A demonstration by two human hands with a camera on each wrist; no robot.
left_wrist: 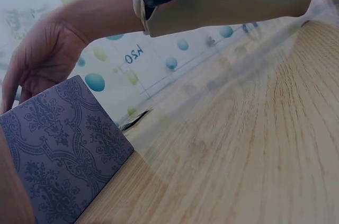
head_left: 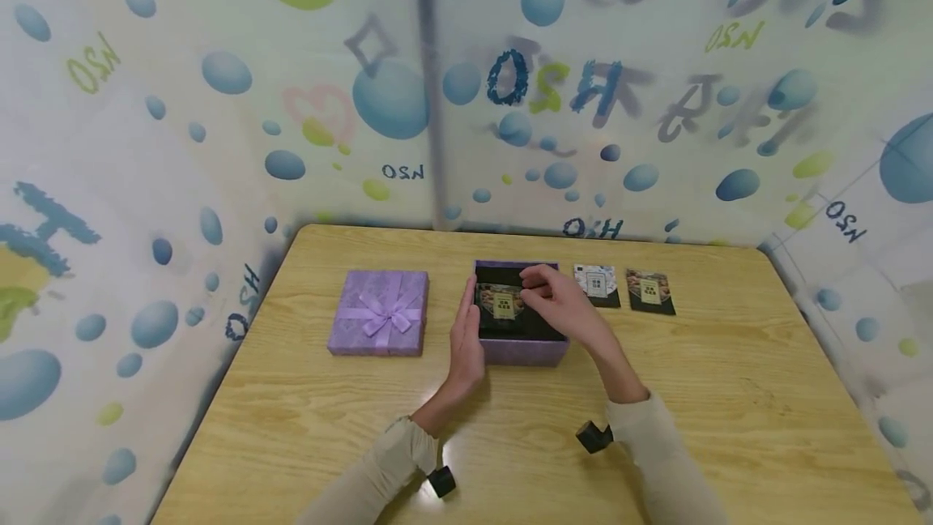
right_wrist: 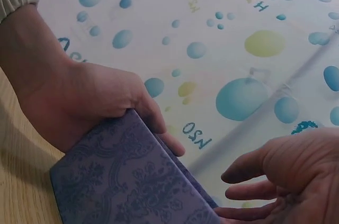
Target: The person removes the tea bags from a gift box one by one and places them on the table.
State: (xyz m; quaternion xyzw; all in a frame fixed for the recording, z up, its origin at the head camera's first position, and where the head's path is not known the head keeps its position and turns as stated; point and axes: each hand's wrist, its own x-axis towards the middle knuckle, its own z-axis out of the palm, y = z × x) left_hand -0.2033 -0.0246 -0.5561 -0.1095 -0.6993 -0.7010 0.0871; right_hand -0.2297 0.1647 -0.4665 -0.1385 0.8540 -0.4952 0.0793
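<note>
Purple patterned cardboard box (head_left: 521,347), centre frame: left hand (head_left: 466,339) rests flat, fingers straight, on its side. Right hand (head_left: 557,298) pinches a dark snack packet (head_left: 501,304) inside; best laid flat, box steadied.

Purple patterned box (left_wrist: 61,150) seen on wooden table (left_wrist: 254,144); right hand (left_wrist: 42,60) hooked over box's far edge.

The wood-grain tabletop (head_left: 729,395) carries an open purple box (head_left: 521,349) near its centre. Left of the box lies a purple lid with a bow (head_left: 378,312). Right of the box lie two dark packets (head_left: 596,284) (head_left: 649,291), side by side.
</note>
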